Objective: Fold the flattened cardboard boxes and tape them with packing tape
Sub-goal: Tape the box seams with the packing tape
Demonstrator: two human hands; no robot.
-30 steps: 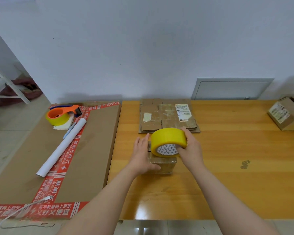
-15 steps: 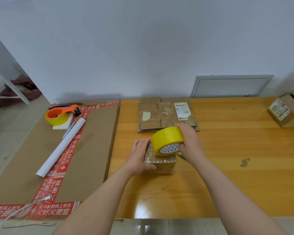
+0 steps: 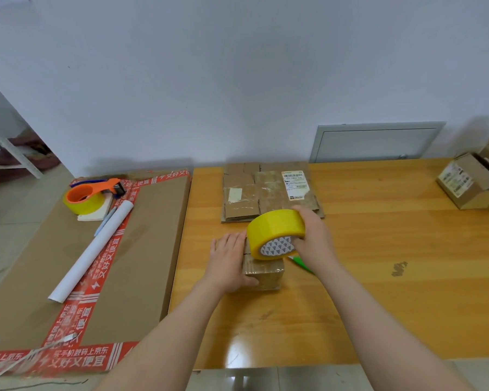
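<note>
Gripping tape roll (image 3: 275, 234) above small box (image 3: 263, 273), right hand (image 3: 314, 241); left hand (image 3: 226, 261) flat against its side (fingers straight).

Red tape (image 3: 76, 359) on the big cardboard sheet (image 3: 141, 249) reads "买手机数码上京东" and "又好又便宜".

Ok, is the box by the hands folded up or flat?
Folded up: the box stands as a block, front face upright beneath the tape roll.

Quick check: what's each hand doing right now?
Left hand: open, straight fingers steadying the small cardboard box.
Right hand: grip closed on the yellow tape roll.
</note>
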